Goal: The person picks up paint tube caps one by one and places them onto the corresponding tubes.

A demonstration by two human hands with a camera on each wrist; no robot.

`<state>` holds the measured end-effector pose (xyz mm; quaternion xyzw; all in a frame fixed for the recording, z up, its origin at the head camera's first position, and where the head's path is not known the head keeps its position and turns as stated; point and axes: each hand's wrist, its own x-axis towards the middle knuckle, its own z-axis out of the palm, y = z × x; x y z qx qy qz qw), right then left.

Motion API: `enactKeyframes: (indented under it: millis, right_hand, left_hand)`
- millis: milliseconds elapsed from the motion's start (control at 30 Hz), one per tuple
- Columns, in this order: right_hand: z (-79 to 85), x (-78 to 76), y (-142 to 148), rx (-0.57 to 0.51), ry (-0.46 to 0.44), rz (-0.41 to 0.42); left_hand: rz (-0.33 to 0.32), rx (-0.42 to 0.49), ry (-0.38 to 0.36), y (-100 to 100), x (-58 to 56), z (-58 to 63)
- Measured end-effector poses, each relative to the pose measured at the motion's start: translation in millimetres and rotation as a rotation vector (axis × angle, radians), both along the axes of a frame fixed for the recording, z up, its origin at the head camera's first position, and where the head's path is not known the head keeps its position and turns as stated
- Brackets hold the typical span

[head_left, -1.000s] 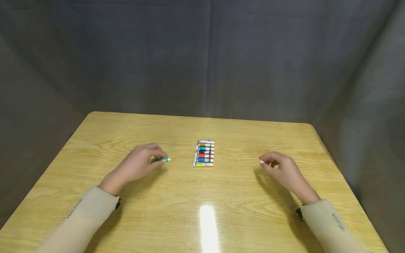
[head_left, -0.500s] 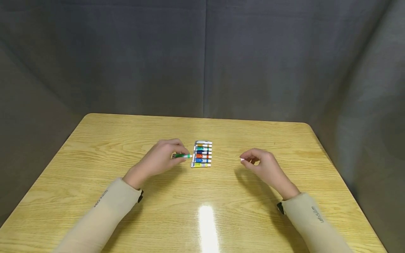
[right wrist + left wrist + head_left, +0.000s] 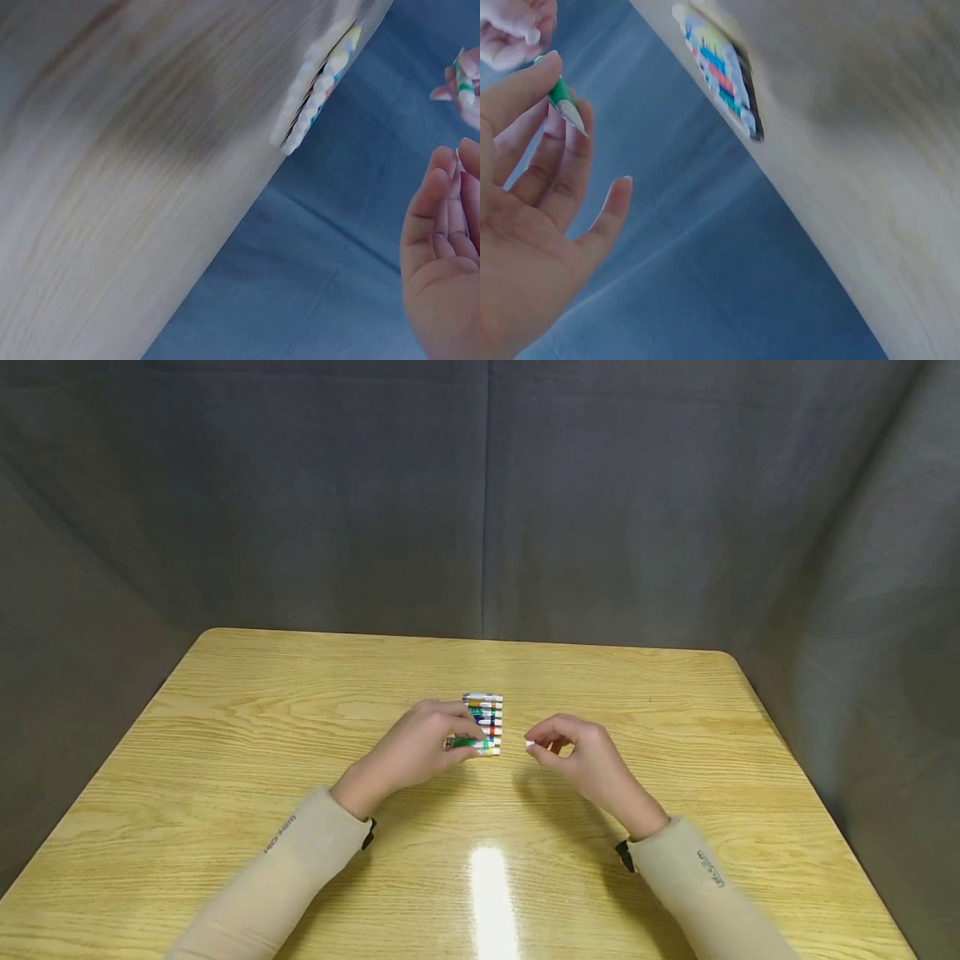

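Note:
My left hand (image 3: 420,742) pinches a green paint tube (image 3: 564,103) between thumb and fingertips, its flat crimped end towards the palm in the left wrist view. In the head view it hovers over the near part of a row of paint tubes (image 3: 489,713) and hides some of them. Several colours show in the row, yellow nearest. Just right of the row, my right hand (image 3: 585,758) pinches a small white cap (image 3: 529,743) between thumb and index finger. A narrow gap separates the cap from the green tube's white tip.
The row of tubes lies on a light wood-grain table (image 3: 300,681). Behind it hangs a dark grey curtain (image 3: 337,510). A bright light reflection (image 3: 491,893) shows on the tabletop near the front.
My left hand has moved right with the green paint tube, from left of the row to over it. My right hand has moved left with the white cap. The row has stayed in place.

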<state>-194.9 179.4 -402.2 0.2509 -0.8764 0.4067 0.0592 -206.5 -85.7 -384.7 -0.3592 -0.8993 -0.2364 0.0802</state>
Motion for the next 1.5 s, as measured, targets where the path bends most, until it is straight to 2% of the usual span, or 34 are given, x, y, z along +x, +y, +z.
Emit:
enactKeyframes:
  millis: [167,367,600,967,1300,1500]
  right_hand:
    - [-4.9,3.2,-9.8,-0.014,0.031,0.052]
    - [-9.4,7.0,-13.5,-0.038,0.035,0.064]
    - [-11.9,7.7,-15.0,-0.055,0.005,0.076]
    - [-9.2,8.6,-13.5,-0.020,-0.011,0.078]
    - [-6.9,10.7,-12.9,0.026,0.047,0.119]
    - [-7.2,10.5,-12.9,0.031,0.040,0.133]
  left_hand:
    - [-0.033,0.026,0.008,9.8,6.2,-4.2]
    - [-0.049,0.040,0.035,16.0,9.9,-6.3]
    - [-0.048,0.063,0.002,18.9,12.9,-8.2]
    - [-0.049,0.026,0.056,19.9,13.2,-7.1]
    - [-0.048,0.046,0.053,20.4,14.1,-5.9]
    - [-0.063,0.051,0.060,21.0,15.3,-4.7]
